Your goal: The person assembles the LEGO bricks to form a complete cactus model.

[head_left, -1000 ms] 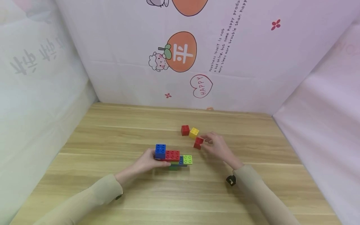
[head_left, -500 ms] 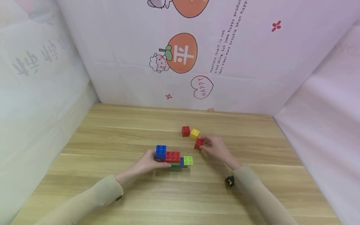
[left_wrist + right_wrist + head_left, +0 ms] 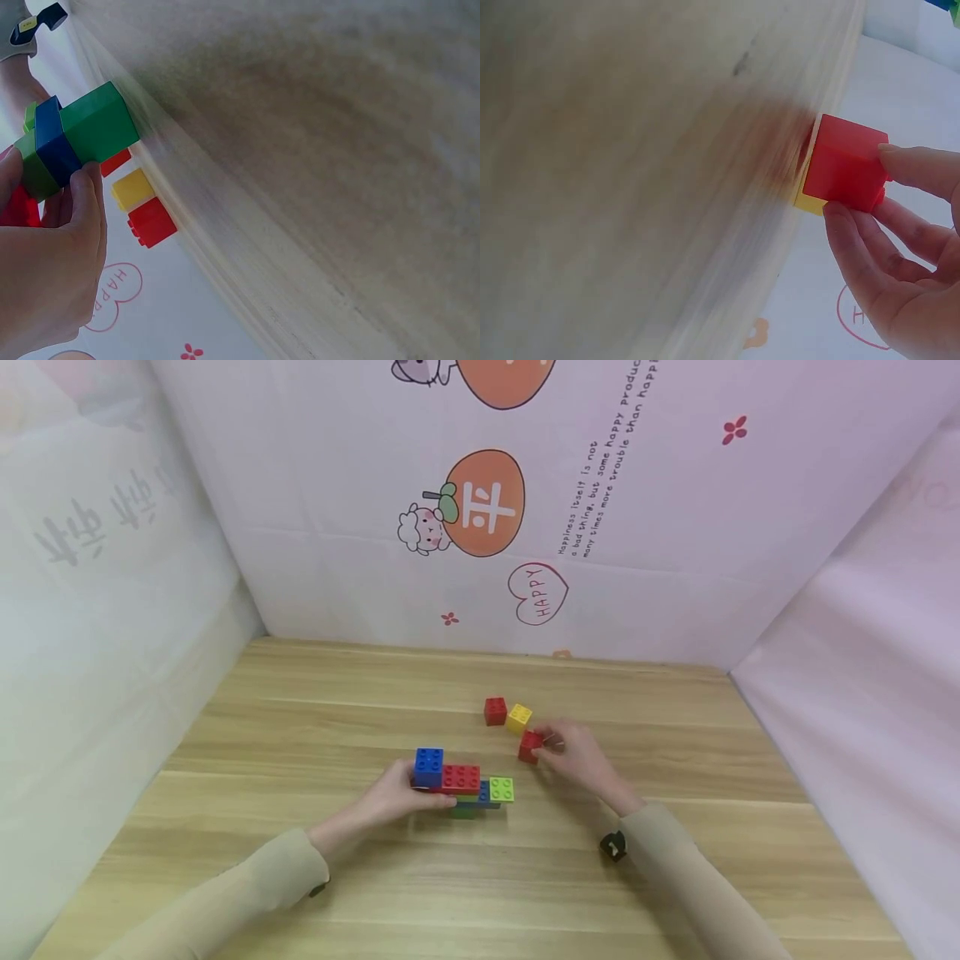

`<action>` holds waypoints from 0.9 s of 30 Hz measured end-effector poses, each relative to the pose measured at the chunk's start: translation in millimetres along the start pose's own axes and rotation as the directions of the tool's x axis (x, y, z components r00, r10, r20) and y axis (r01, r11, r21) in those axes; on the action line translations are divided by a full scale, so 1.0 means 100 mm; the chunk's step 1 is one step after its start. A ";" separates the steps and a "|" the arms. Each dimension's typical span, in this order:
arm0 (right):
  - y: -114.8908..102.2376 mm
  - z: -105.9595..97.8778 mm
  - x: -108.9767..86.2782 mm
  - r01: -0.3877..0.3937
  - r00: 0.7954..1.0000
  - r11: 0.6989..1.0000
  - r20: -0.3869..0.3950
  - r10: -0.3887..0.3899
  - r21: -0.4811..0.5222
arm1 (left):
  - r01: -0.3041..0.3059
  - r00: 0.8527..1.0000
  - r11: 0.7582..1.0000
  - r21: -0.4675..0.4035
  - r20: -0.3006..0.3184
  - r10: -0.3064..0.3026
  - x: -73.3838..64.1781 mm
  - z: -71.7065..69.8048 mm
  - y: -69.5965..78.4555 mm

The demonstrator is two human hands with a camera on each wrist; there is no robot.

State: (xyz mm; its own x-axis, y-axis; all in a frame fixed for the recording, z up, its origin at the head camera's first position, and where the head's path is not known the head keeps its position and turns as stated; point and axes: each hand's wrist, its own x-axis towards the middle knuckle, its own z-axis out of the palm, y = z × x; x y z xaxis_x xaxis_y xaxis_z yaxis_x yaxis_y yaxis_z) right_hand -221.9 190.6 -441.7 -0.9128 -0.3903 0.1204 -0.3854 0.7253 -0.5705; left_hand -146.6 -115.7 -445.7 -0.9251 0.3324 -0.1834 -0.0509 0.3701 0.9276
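My left hand point(image 3: 393, 793) grips a built stack of toy bricks point(image 3: 461, 778) at its left end, thumb along the near side. The stack has a blue brick point(image 3: 429, 767) on top at the left, a long red brick below it, and a lime brick point(image 3: 502, 789) at the right. In the left wrist view its green bottom brick point(image 3: 101, 121) points away from the fingers. My right hand point(image 3: 579, 758) pinches a small red brick point(image 3: 847, 163) between thumb and fingers. That brick is close to the tabletop; whether it touches is unclear.
Just beyond the pinched brick are a yellow brick point(image 3: 519, 718) and another red brick point(image 3: 495, 711), side by side on the wooden table point(image 3: 360, 693). A white printed cloth point(image 3: 337, 527) stands as a wall behind, with more cloth on both sides.
The right hand's fingers have closed in on the near red brick, which has shifted very slightly toward me. The left hand and the brick stack have stayed nearly still.
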 end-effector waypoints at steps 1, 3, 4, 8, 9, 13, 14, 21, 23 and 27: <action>-0.01 0.00 -0.01 0.001 1.000 1.000 -0.001 -0.001 0.000 | 0.000 1.000 1.000 -0.002 0.000 0.000 0.00 0.00 0.00; -0.02 0.00 -0.02 0.006 1.000 1.000 -0.004 -0.006 0.004 | 0.000 1.000 1.000 -0.003 -0.001 0.000 0.00 0.00 0.00; -0.02 0.00 -0.02 0.007 1.000 1.000 -0.007 -0.007 0.003 | -0.002 1.000 1.000 -0.005 0.000 0.002 0.00 0.01 -0.01; -0.06 -0.02 -0.05 0.018 1.000 1.000 -0.022 -0.017 0.004 | -0.006 1.000 1.000 -0.005 0.002 0.006 0.00 0.01 -0.01; -0.08 -0.02 -0.06 0.016 1.000 1.000 -0.024 -0.016 0.005 | -0.006 1.000 1.000 -0.006 0.003 0.006 0.00 0.01 -0.01; -0.15 -0.05 -0.08 0.023 0.999 1.000 -0.033 -0.022 0.019 | -0.001 1.000 1.000 -0.002 0.002 0.001 0.00 0.01 -0.01; -0.17 -0.06 -0.09 0.026 0.999 0.999 -0.037 -0.025 0.024 | 0.000 1.000 1.000 -0.002 0.002 0.000 0.00 0.01 -0.01; -0.30 -0.10 -0.15 0.086 0.994 0.996 -0.065 -0.084 0.030 | 0.004 1.000 1.000 0.004 -0.002 -0.004 0.00 0.00 0.02; -0.33 -0.11 -0.17 0.098 0.993 0.995 -0.072 -0.096 0.032 | 0.004 1.000 1.000 0.010 -0.005 -0.004 0.00 0.00 0.03; -0.38 -0.13 -0.20 0.133 0.987 0.991 -0.091 -0.130 0.033 | 0.005 1.000 1.000 0.012 -0.005 -0.005 0.00 0.00 0.03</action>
State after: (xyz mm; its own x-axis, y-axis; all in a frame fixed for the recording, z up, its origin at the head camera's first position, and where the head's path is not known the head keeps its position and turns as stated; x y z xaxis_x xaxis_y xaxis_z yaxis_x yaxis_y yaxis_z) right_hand -190.2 178.3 -411.4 -0.8635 -0.4281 0.2667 -0.4989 0.6478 -0.5757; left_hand -146.2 -114.2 -442.5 -0.9269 0.3258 -0.1865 -0.0515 0.3818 0.9228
